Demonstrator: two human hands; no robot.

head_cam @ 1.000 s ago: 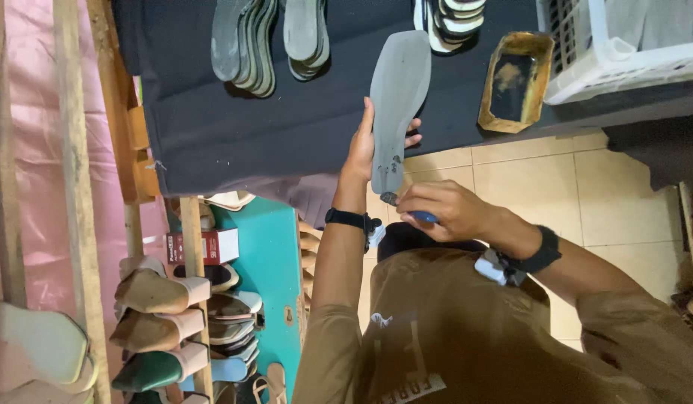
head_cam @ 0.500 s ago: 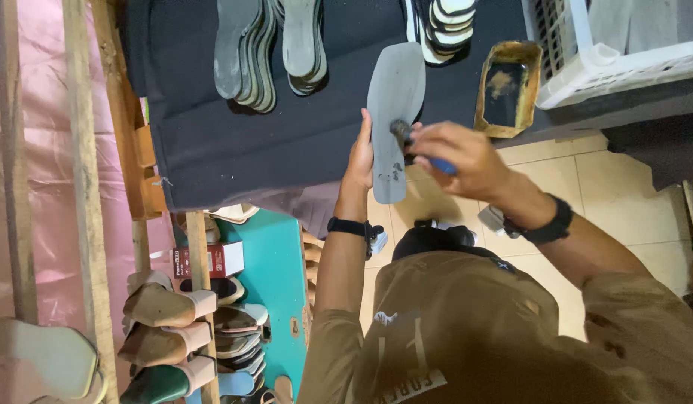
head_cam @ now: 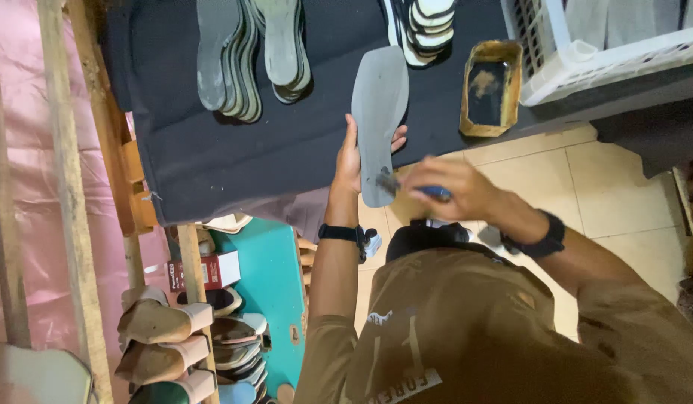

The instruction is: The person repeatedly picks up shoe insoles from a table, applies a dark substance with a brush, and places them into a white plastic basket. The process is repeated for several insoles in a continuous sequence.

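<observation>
A flat grey insole point(head_cam: 378, 123), long and foot-shaped, with a rounded toe and narrower heel, plain and matte. It is held up lengthwise over the edge of the dark table, toe pointing away, heel towards the person. A brush point(head_cam: 414, 188) with a blue handle meets its heel end, the dark bristle tip touching the grey surface; the brush is motion-blurred

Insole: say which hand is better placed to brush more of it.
Right. The right hand already grips the brush, bristles at the insole near its lower end. The left hand holds the insole up from behind, so it seems needed as support.
</observation>
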